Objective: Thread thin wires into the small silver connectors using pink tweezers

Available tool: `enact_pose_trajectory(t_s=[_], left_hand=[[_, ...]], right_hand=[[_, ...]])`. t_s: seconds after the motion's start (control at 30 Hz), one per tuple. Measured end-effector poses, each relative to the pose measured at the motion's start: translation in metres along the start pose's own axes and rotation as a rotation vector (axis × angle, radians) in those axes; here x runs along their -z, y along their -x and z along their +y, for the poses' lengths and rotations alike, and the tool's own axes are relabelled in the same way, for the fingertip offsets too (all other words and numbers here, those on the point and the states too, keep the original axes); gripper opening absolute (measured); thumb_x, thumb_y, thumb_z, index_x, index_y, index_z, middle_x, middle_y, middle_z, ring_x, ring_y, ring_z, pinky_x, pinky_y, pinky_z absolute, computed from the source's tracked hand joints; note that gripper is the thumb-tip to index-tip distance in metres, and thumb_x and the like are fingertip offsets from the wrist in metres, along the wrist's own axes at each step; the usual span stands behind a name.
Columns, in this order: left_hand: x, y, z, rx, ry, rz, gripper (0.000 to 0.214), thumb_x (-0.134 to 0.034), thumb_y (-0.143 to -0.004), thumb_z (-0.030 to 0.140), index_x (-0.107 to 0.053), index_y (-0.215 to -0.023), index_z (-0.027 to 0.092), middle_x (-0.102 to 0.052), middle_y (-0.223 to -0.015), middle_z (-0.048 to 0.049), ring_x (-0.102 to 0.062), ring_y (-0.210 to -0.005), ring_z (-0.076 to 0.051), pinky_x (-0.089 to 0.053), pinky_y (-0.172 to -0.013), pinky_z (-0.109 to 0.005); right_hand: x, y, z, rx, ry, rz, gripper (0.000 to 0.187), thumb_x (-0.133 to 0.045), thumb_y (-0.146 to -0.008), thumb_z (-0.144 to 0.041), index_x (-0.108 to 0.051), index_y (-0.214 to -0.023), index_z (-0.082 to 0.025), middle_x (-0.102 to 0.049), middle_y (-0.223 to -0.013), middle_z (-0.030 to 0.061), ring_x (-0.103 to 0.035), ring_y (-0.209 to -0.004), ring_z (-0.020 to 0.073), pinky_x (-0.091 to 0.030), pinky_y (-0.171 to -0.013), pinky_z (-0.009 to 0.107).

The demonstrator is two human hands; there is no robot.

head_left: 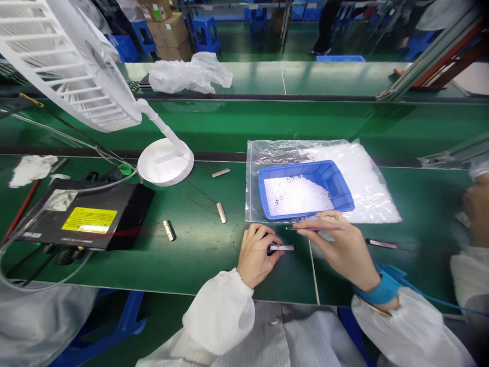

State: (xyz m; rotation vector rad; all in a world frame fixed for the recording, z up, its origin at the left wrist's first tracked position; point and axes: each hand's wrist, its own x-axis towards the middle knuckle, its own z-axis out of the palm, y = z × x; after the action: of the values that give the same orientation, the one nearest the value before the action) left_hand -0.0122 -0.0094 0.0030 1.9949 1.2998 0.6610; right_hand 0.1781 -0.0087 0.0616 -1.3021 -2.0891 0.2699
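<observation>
My left hand point(257, 257) rests on the green bench, its fingers closed around a small rectangular part point(281, 247) with a dark body and a pale, speckled long face. In my right hand point(346, 250) a thin pen-like tool point(319, 228) is pinched, its tip pointing left above the part and apart from it. A blue wristband point(382, 288) with a cord circles the right wrist. Just beyond both hands, a blue tray point(344, 191) of tiny white beads point(296, 196) lies on a clear zip bag point(370, 183) filled with similar white material.
Similar small parts lie left point(168, 230), nearer the middle point(221, 213) and right point(382, 243), some with thin wires. A white fan point(166, 163) and a black box point(87, 214) with a yellow label stand left. A co-worker's hand point(477, 204) shows at the right edge.
</observation>
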Motion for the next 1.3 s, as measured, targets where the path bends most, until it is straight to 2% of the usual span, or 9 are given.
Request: enact_pose_trajectory(t_s=[0.17,0.4,0.93,1.3], left_hand=[[-0.001,-0.001,0.0,0.0,-0.007,-0.01,0.011,-0.075,-0.074,0.024,-0.066,-0.081,0.022,-0.063,-0.091,-0.001,-0.049,-0.095,-0.021,-0.036,-0.078,-0.034],[-0.001,-0.001,-0.001,0.005,-0.009,-0.014,0.01,-0.075,-0.074,0.025,-0.066,-0.08,0.023,-0.063,-0.092,-0.0002,-0.049,-0.097,-0.02,-0.036,-0.079,-0.034],[-0.001,-0.002,0.0,0.018,-0.008,-0.018,0.011,-0.076,-0.072,0.022,-0.066,-0.079,0.023,-0.063,-0.091,0.0002,-0.049,-0.096,-0.02,-0.036,-0.079,-0.034],[0.001,-0.002,0.002,0.019,-0.008,-0.023,0.009,-0.074,-0.074,0.023,-0.066,-0.079,0.023,-0.063,-0.091,-0.0004,-0.049,-0.096,-0.02,-0.036,-0.08,-0.035]], right_hand=[[-0.016,0.021,-0.003,-0.048,-0.071,-0.038,0.009,-0.059,-0.086,-0.02,-0.067,-0.089,-0.024,-0.073,-0.087,-0.0042,-0.063,-0.076,0.0148,-0.048,-0.077,0.035],[-0.027,0.028,-0.003,-0.084,-0.118,-0.066,0.007,-0.058,-0.087,-0.022,-0.065,-0.088,-0.023,-0.073,-0.088,-0.0048,-0.064,-0.071,0.0124,-0.045,-0.078,0.036],[-0.019,0.028,-0.004,-0.094,-0.101,-0.057,0.01,-0.057,-0.087,-0.022,-0.065,-0.093,-0.024,-0.073,-0.089,-0.0035,-0.064,-0.073,0.0148,-0.047,-0.078,0.038],[-0.025,0.029,-0.004,-0.101,-0.112,-0.071,0.008,-0.057,-0.088,-0.021,-0.064,-0.09,-0.024,-0.073,-0.088,-0.0043,-0.064,-0.071,0.0127,-0.045,-0.079,0.038]])
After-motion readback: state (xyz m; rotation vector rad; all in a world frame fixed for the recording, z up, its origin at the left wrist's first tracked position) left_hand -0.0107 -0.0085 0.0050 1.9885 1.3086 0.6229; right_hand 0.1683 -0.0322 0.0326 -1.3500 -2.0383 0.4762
